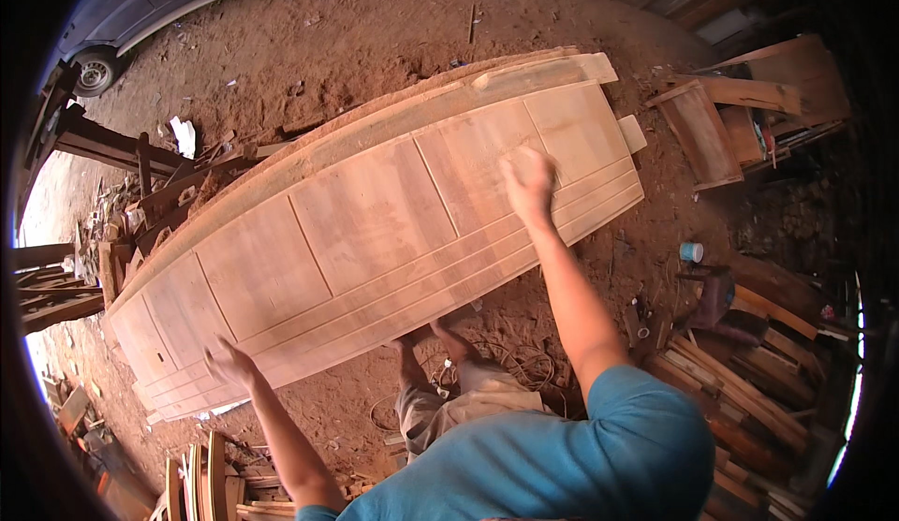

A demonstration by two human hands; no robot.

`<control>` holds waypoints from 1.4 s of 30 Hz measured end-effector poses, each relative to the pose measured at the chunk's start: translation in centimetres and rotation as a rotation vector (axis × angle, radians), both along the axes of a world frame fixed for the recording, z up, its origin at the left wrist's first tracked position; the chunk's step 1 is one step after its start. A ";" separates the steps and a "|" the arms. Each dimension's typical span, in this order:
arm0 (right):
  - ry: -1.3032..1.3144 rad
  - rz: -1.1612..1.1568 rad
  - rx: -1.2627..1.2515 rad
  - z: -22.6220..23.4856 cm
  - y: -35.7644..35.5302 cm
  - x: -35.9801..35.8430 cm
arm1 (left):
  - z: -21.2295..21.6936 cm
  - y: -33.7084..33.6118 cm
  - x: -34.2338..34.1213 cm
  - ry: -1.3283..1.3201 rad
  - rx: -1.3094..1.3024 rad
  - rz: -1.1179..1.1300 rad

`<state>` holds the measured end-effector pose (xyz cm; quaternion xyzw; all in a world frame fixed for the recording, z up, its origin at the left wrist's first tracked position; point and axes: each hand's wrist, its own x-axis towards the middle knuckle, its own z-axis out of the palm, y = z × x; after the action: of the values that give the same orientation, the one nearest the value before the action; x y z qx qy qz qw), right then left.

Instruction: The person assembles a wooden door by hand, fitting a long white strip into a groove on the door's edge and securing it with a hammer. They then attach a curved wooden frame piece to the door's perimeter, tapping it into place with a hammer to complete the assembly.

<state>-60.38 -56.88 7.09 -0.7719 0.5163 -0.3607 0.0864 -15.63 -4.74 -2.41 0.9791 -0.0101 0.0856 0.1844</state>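
Observation:
In front of me lies a long pale wooden door [375, 221], flat and raised off the ground. Straight grooves divide its face into panels, and a small dark slot shows near its left end. My right hand [531, 182] is over the upper right panels with its fingers curled in. Whatever it may hold against the wood is hidden. Near the lower left edge of the door is my left hand [229, 366], fingers apart and a little blurred, with nothing visible in it. Whether its palm touches the surface I cannot tell.
A rough plank [449, 100] runs along the door's far side. Scrap timber [740, 381] is piled at right, near a small white and blue tub [691, 252]. Wooden frames [740, 118] lean at the upper right. A vehicle [159, 1] stands at the upper left on reddish dirt ground.

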 end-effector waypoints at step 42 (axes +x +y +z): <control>-0.997 -0.374 1.187 -6.6 -4.2 -16.3 | 0.1 5.5 -5.5 0.849 -1.178 0.619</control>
<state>-76.71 -61.09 0.45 -0.2452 0.6438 -0.3368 0.6419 -21.16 0.74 -2.33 0.6273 0.3811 -0.2569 0.6287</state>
